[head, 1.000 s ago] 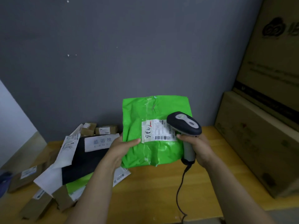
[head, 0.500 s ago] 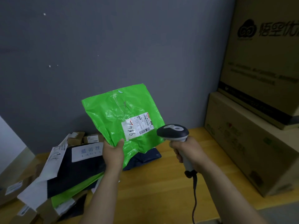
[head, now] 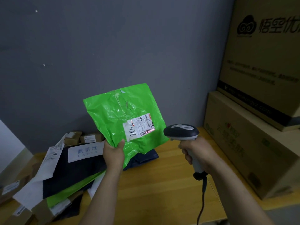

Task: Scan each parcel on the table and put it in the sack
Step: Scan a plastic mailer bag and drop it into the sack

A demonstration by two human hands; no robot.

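Left hand [head: 114, 153] pinches a green parcel [head: 125, 117] by its lower-left edge; right hand [head: 195, 151] grips the scanner [head: 181, 132] above bare table [head: 162, 184].

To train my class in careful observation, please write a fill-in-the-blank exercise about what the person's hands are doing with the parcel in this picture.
The left hand holds up a parcel wrapped in ____ plastic.
The right hand grips a corded handheld ____ aimed at that parcel.
A red line of light crosses the ____ printed on the parcel's white label.
Missing words: green; scanner; barcode.
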